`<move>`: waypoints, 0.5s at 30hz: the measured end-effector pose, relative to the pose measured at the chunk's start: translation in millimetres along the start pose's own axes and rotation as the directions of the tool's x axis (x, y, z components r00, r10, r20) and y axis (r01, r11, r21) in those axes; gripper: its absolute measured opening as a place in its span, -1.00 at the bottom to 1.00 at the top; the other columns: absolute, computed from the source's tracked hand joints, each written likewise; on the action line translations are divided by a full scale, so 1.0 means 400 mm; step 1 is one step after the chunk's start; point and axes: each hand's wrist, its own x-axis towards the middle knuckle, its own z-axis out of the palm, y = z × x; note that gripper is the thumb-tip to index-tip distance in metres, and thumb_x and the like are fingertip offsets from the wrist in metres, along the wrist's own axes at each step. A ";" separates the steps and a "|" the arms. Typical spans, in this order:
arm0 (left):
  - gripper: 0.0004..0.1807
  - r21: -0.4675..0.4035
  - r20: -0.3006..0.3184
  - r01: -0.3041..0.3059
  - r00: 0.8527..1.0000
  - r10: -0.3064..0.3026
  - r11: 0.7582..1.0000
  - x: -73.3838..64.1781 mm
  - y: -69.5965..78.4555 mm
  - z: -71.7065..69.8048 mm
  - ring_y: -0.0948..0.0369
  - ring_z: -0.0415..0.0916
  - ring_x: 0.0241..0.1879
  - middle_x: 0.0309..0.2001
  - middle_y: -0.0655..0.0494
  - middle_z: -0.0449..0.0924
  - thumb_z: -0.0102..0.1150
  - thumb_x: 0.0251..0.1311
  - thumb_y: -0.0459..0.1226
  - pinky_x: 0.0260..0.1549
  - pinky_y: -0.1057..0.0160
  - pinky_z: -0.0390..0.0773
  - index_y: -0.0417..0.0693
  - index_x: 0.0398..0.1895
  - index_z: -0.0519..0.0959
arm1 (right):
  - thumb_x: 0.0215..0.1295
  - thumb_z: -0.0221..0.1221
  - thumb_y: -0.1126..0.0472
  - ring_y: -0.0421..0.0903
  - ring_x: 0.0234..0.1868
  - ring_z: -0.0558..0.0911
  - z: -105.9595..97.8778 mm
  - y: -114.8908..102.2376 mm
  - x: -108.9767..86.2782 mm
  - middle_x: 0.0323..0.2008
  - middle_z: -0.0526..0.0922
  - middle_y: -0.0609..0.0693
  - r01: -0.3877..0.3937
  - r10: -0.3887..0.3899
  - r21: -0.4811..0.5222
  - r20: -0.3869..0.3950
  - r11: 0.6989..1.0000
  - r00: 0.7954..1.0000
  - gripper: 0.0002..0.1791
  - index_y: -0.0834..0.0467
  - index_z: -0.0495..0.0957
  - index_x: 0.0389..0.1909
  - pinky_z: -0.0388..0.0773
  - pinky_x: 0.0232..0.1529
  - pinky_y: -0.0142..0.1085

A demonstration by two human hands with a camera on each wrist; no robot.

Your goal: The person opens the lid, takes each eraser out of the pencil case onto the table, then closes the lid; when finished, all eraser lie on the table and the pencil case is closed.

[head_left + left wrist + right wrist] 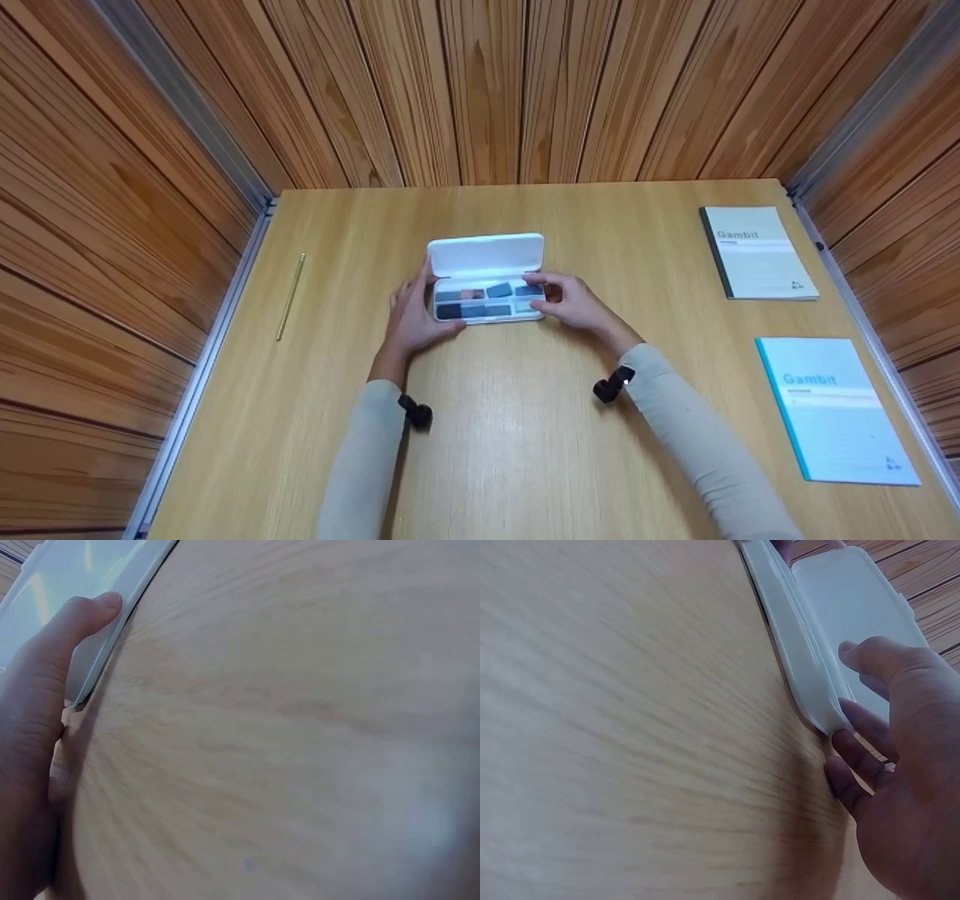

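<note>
Head view: my left hand [418, 311] grips the left end of an oblong white plastic case [486, 256], open on the pale wooden table [502, 450]; my right hand [574, 300] touches the other, pinching or not I cannot tell. Likely light, stiff, slick; hold both ends.

Pale glare whitens the tabletop [495, 450]; both wrist views look soft.

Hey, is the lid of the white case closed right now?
No, the lid of the white case stands open, showing the blocks inside.
</note>
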 end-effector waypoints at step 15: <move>0.56 0.041 -0.006 -0.022 1.000 0.022 0.999 -0.001 0.004 0.002 -0.07 0.29 0.56 0.59 0.09 0.56 0.69 -0.08 0.30 0.61 -0.22 0.11 0.44 0.91 -0.18 | 0.62 0.26 0.32 0.31 0.60 0.36 0.010 -0.010 0.024 0.64 0.39 0.32 -0.021 0.021 0.001 0.070 1.000 0.997 -0.43 0.11 0.55 0.59 0.15 0.75 0.34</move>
